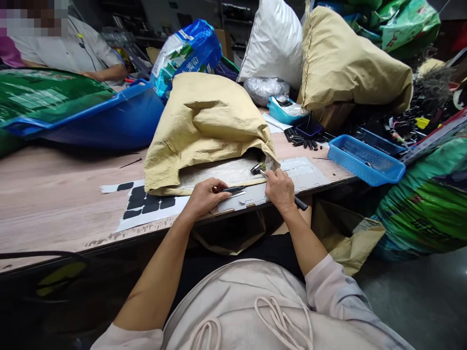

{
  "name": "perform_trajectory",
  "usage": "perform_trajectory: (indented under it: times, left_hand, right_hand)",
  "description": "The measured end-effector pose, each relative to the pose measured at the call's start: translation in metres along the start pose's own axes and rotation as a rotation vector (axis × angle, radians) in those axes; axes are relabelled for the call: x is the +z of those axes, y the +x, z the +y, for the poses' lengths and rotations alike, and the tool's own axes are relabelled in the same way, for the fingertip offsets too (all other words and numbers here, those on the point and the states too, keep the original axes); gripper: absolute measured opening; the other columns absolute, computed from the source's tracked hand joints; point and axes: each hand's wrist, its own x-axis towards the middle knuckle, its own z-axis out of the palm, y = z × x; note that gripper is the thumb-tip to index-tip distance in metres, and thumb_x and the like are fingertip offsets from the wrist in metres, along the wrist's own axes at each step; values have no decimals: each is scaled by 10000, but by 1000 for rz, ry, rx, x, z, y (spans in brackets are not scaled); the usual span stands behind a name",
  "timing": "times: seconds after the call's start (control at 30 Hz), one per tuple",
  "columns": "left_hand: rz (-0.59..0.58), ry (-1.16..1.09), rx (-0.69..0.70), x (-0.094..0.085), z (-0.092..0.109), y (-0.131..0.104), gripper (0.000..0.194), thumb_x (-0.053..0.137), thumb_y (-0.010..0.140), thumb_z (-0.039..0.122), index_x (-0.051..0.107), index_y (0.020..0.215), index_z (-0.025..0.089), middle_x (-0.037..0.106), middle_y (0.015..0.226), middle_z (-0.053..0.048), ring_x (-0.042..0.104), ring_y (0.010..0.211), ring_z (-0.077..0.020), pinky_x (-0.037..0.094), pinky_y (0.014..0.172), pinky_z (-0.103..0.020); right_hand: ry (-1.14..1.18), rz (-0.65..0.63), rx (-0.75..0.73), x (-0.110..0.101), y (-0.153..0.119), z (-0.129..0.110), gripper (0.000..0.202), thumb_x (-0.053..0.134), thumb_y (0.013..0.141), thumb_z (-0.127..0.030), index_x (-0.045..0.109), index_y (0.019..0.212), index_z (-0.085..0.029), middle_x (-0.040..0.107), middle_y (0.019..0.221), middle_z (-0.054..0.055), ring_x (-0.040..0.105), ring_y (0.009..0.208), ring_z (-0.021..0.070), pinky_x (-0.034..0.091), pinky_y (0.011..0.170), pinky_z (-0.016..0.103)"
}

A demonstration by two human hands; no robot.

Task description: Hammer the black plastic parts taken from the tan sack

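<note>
My left hand (205, 198) pinches a slim dark rod-like piece (234, 189) over the table's front edge. In my right hand (280, 190) is a small hammer; its shiny head (256, 168) points up and left, and its black grip (301, 203) sticks out below the fist. Right behind both hands lies a yellow woven sack (211, 116), its mouth open towards me and a pale lining showing. Under my hands runs a grey-white board (251, 193). Left of them, a white sheet carries black rounded stickers (146, 201).
A blue tub (109, 116) with a green bag stands at the left, near a co-worker's arm (109, 73). Small black parts (306, 141) lie behind a blue basket (368, 163) on the right. Full sacks (350, 58) line the back; a green bag (426, 209) bulges beside the table.
</note>
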Motion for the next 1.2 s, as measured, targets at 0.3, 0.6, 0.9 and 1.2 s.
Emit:
perform_trajectory:
  times: [0.3, 0.6, 0.9, 1.2]
  left_hand:
    - [24, -74, 69, 16, -7, -1, 189, 805, 794, 382, 803, 893, 220, 741, 921, -34, 674, 881, -227, 506, 830, -347]
    - [29, -80, 150, 18, -12, -3, 205, 800, 831, 341, 838, 978, 203, 760, 892, -29, 670, 824, -203, 485, 766, -316]
    - [17, -153, 160, 20, -15, -1, 201, 795, 816, 310, 837, 976, 195, 741, 898, -27, 661, 822, -192, 488, 771, -307]
    - [20, -159, 169, 19, -14, 0, 150, 804, 815, 306, 832, 912, 195, 696, 812, -4, 611, 759, -172, 463, 747, -296]
  right_hand:
    - [46, 29, -6, 3, 2, 13, 411, 492, 1096, -182, 724, 1434, -213, 713, 1173, 140, 622, 1080, 280, 482, 899, 345]
    - [673, 132, -264, 5, -35, 0, 424, 483, 1102, -282, 728, 1445, -234, 763, 1192, 105, 721, 1085, 251, 584, 988, 363]
    - [705, 58, -350, 2, -51, -21, 442, 460, 1131, -256, 709, 1496, -259, 726, 1023, 68, 702, 934, 209, 581, 903, 304]
    - [566, 5, -315, 1, -53, -24, 465, 451, 1125, -216, 714, 1506, -254, 669, 992, 62, 695, 926, 203, 575, 894, 276]
